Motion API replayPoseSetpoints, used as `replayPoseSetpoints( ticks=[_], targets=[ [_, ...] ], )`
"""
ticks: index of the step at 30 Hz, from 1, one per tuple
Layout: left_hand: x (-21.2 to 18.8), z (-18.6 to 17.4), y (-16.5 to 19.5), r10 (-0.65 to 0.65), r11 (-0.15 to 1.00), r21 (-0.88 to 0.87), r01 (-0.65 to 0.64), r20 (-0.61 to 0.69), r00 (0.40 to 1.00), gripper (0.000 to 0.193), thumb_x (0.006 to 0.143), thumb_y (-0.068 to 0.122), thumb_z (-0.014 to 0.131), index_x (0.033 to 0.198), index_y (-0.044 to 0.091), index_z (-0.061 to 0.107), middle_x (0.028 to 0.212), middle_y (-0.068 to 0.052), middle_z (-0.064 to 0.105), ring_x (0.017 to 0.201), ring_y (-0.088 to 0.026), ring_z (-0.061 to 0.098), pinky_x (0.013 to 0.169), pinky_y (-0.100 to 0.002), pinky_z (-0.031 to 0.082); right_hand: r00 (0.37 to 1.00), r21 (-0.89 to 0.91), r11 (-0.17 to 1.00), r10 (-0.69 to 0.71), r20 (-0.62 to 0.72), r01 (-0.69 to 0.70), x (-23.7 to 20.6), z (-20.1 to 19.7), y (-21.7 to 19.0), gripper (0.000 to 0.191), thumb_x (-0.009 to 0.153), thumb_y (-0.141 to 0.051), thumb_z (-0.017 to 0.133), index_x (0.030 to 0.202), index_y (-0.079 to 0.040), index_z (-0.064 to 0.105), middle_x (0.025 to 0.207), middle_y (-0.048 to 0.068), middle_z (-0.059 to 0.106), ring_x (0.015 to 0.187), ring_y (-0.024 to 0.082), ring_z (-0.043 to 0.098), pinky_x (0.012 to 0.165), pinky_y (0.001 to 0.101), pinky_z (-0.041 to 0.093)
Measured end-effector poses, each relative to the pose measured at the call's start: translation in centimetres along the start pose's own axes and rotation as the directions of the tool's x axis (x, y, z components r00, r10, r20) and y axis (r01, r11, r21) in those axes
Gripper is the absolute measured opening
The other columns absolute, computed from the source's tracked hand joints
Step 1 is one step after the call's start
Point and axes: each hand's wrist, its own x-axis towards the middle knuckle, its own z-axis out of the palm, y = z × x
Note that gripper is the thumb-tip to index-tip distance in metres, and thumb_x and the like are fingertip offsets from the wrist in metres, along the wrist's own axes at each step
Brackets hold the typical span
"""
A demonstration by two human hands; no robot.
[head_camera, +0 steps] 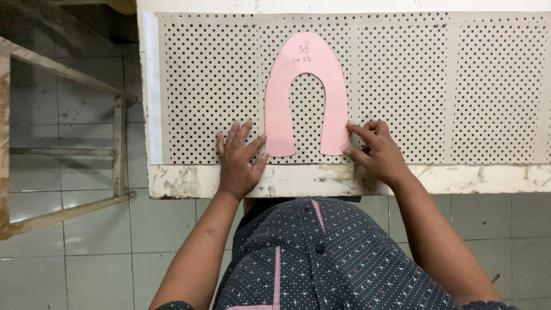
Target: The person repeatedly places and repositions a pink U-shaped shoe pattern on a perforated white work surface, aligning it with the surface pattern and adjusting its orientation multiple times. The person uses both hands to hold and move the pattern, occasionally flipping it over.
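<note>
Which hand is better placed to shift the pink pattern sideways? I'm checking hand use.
Probably the right hand: its fingertips pinch the edge of the pink pattern. The left hand lies flat on the dotted sheet, only touching the other leg.

Flat horseshoe-shaped paper template (306, 86): plain pale pink. Perforated sheet material (402, 86) beneath: beige, regular black dot grid, undotted beige bands between panels. Worn wooden worktable edge (298, 179): white paint, brown chipped patches. Dotted cotton garment (333, 258): dark grey, tiny white-pink motifs, pink trim. Square floor tiles (74, 247): pale grey-white.
</note>
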Motion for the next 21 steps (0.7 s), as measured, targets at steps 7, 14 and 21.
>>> replayPoseSetpoints(
  ticks=[7,14,21],
  targets=[
    [-0.1,0.0,-0.2,0.001,1.0,0.005,-0.001,-0.005,1.0,0.036,0.092,0.031,0.069,0.125,0.018,0.073,0.157,-0.014,0.045,0.154,-0.034,0.025,0.125,-0.061,0.002,0.988,0.099,0.984,-0.138,-0.073,0.145,0.8,0.5,2.1,0.053,0.084,-0.016,0.073,0.136,-0.018,0.063,0.124,0.007,0.054,0.106,0.018,0.062,0.095,0.0343,0.052],
    [-0.1,0.1,-0.5,-0.013,1.0,-0.013,0.013,-0.004,1.0,0.037,0.089,0.028,0.07,0.124,0.017,0.073,0.156,-0.014,0.046,0.154,-0.034,0.027,0.124,-0.062,0.003,0.996,0.08,0.993,-0.08,-0.044,0.083,0.8,0.8,1.4,0.05,0.087,-0.025,0.076,0.136,-0.024,0.067,0.122,0.007,0.051,0.094,0.02,0.062,0.087,0.0338,0.055],
    [-0.2,0.3,-0.5,-0.012,1.0,-0.014,0.012,0.001,1.0,0.034,0.091,0.029,0.07,0.123,0.017,0.073,0.156,-0.013,0.046,0.154,-0.034,0.026,0.125,-0.062,0.002,0.999,0.064,0.998,-0.025,-0.028,0.026,0.5,0.7,0.2,0.053,0.085,-0.029,0.079,0.136,-0.025,0.066,0.121,0.005,0.05,0.087,0.018,0.06,0.084,0.0328,0.055]
  ],
)
